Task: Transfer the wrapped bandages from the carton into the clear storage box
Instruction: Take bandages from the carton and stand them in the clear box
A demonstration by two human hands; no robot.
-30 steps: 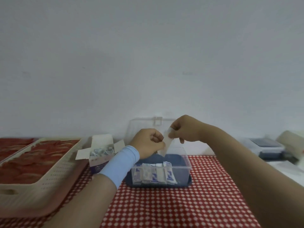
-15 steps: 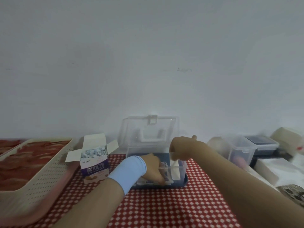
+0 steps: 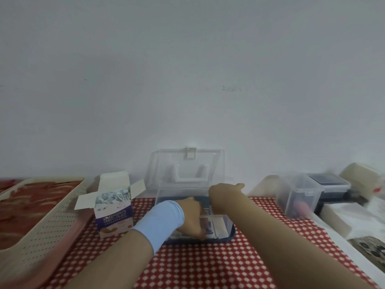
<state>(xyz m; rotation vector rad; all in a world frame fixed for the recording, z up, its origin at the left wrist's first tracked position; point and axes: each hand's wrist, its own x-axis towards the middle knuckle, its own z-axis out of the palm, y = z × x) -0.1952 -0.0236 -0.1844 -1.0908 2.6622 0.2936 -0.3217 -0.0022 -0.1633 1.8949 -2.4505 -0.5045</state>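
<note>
Both forearms reach forward over the bench (image 3: 208,265), which is covered in a red-and-white checked cloth, and meet at the clear storage box (image 3: 229,223). The left hand (image 3: 190,215), with a light blue wristband (image 3: 162,222) on its wrist, is lowered into the box with its back turned up. Its fingers point down among the wrapped bandages (image 3: 217,227) standing along the front wall and touch them, but I cannot tell whether they pinch a packet. The right hand (image 3: 221,196) sits higher, over the box's rear right part, with the thumb stuck out to the right. Its fingers dip behind the hand into the box, so I cannot tell whether they are grasping anything. The box's lid (image 3: 190,166) stands open and upright against the wall behind. The carton (image 3: 113,213) stands just left of the box and apart from both hands, its flaps spread open and more wrapped packets (image 3: 112,196) showing at its top. A cream perforated basket (image 3: 48,222) lies at the far left. On the right, near the bench's edge, are a small clear container (image 3: 300,197) and a dark-lidded box (image 3: 330,183).
</note>
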